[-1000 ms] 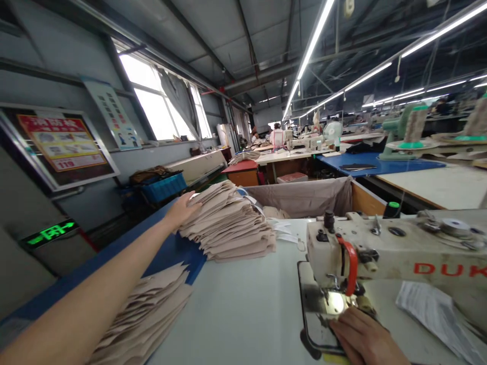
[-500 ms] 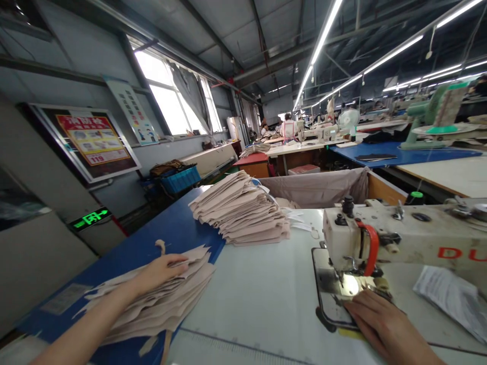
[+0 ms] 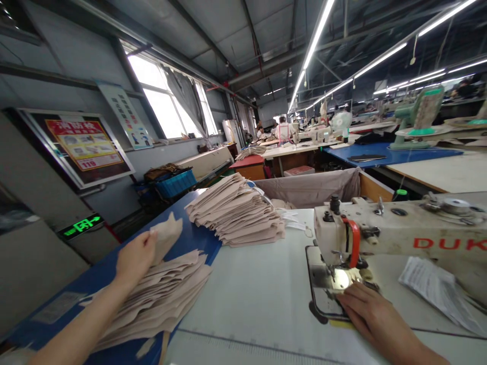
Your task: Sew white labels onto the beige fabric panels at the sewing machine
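Left hand [image 3: 135, 257] higher, fabric piece [image 3: 167, 234] above worktable [image 3: 258, 289]

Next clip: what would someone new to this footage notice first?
Probably the two stacks of beige cut fabric on the table's left side: the near stack beneath the left hand, which pinches one fabric piece raised above it, and the far stack behind. On the right, the cream sewing machine with red lettering stands out, the right hand resting at its lit needle plate.
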Tool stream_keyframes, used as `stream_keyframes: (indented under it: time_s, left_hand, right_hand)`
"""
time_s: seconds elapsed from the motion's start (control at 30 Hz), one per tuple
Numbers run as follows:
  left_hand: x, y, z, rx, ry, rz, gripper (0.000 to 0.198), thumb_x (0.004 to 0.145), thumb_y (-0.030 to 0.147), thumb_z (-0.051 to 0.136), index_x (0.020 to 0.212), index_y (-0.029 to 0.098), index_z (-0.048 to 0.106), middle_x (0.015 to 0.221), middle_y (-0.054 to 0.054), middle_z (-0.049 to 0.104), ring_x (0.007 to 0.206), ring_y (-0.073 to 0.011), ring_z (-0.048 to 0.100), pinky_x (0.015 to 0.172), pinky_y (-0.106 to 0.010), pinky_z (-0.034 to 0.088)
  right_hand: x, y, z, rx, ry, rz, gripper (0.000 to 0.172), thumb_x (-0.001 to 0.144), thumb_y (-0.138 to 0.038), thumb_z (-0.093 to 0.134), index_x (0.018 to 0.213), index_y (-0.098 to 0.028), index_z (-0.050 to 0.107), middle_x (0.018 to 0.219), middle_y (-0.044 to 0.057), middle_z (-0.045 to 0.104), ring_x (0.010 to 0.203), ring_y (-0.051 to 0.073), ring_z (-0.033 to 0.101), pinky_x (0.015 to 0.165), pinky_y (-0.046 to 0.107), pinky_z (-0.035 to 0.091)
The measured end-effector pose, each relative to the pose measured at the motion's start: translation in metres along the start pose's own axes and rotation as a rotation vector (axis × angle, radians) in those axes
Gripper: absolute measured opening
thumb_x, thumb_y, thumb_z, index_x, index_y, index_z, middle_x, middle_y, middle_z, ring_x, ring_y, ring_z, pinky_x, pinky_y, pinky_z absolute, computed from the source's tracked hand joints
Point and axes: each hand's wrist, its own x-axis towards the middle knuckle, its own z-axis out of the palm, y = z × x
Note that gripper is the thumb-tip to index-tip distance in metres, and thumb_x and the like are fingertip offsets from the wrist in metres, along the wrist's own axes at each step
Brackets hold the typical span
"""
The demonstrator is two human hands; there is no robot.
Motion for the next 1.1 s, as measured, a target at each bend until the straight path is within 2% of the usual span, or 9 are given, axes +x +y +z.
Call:
stream_keyframes:
  time_s: [0.13,0.33,0.47,0.57,0.67,0.77,0.9,1.0,1.1]
  left_hand:
    - [-0.042,0.033,-0.001,0.104,0.035,0.147,0.048,0.089,0.038,0.025,0.114,0.019,0.062,0.101,-0.012,0.072,0.086,-0.0342,0.068,0.076,-0.047,0.051]
    - [-0.166,0.116,0.100,0.136,-0.206,0.907,0.053,0.078,0.002,0.031,0.113,0.020,0.066,0.108,-0.007,0.073,0.095,-0.0199,0.070,0.080,-0.030,0.058]
    - [-0.216,0.168,0.133,0.089,-0.063,1.096,0.036,0.089,0.019,0.038,0.108,0.013,0.069,0.108,-0.014,0.071,0.100,-0.0301,0.068,0.078,-0.040,0.060]
    - [-0.213,0.184,0.131,-0.053,-0.022,1.127,0.042,0.096,0.032,0.033,0.108,0.015,0.069,0.109,-0.013,0.071,0.099,-0.0267,0.068,0.081,-0.039,0.059]
    - [-0.192,0.184,0.133,-0.185,0.018,1.137,0.044,0.097,0.027,0.028,0.110,0.016,0.068,0.116,-0.011,0.069,0.105,-0.0219,0.066,0.089,-0.034,0.055]
    - [-0.172,0.180,0.147,-0.222,0.020,1.129,0.043,0.095,0.036,0.035,0.116,0.017,0.067,0.130,-0.012,0.060,0.115,-0.0265,0.059,0.094,-0.039,0.051]
    - [-0.167,0.180,0.171,-0.154,-0.173,1.114,0.050,0.091,0.047,0.036,0.131,0.024,0.056,0.136,-0.009,0.054,0.120,-0.0284,0.056,0.095,-0.044,0.048]
    - [-0.175,0.185,0.178,-0.117,-0.288,1.032,0.053,0.091,0.044,0.033,0.137,0.023,0.047,0.143,-0.008,0.047,0.128,-0.0273,0.048,0.101,-0.047,0.042]
    - [-0.183,0.195,0.177,-0.110,-0.312,0.959,0.053,0.091,0.043,0.030,0.135,0.021,0.051,0.143,-0.009,0.047,0.131,-0.0298,0.044,0.102,-0.050,0.039]
  right_hand:
    - [0.001,-0.001,-0.001,0.022,-0.021,0.028,0.025,0.094,-0.016,0.042,0.094,-0.021,0.066,0.085,0.006,0.066,0.080,0.018,0.062,0.073,0.029,0.050]
    - [0.008,-0.005,-0.008,0.008,-0.083,0.045,0.024,0.093,-0.014,0.042,0.091,-0.017,0.066,0.081,0.007,0.064,0.079,0.020,0.057,0.075,0.031,0.047]
    - [0.008,-0.008,-0.016,-0.002,-0.137,0.022,0.019,0.091,-0.013,0.047,0.084,-0.017,0.064,0.079,0.006,0.063,0.081,0.019,0.055,0.076,0.030,0.046]
    - [0.000,-0.012,-0.028,0.028,-0.202,0.045,0.017,0.091,-0.012,0.049,0.083,-0.017,0.063,0.080,0.005,0.062,0.082,0.018,0.054,0.076,0.029,0.046]
    - [-0.016,-0.013,-0.043,0.055,-0.180,0.125,0.018,0.092,-0.014,0.046,0.090,-0.017,0.064,0.085,0.007,0.063,0.084,0.019,0.055,0.076,0.029,0.047]
    - [-0.035,-0.001,-0.061,0.032,-0.094,0.240,0.022,0.093,-0.014,0.043,0.095,-0.017,0.065,0.086,0.007,0.063,0.082,0.019,0.057,0.073,0.030,0.048]
    - [-0.060,0.034,-0.088,-0.146,0.036,0.523,0.022,0.091,-0.016,0.044,0.096,-0.016,0.066,0.087,0.009,0.064,0.083,0.021,0.060,0.075,0.031,0.048]
    - [-0.072,0.060,-0.108,-0.270,-0.046,0.781,0.021,0.088,-0.017,0.051,0.102,-0.015,0.066,0.097,0.011,0.064,0.092,0.022,0.060,0.083,0.032,0.046]
    - [-0.075,0.074,-0.118,-0.268,-0.166,0.846,0.019,0.083,-0.016,0.058,0.100,-0.015,0.067,0.096,0.009,0.064,0.089,0.020,0.060,0.082,0.028,0.045]
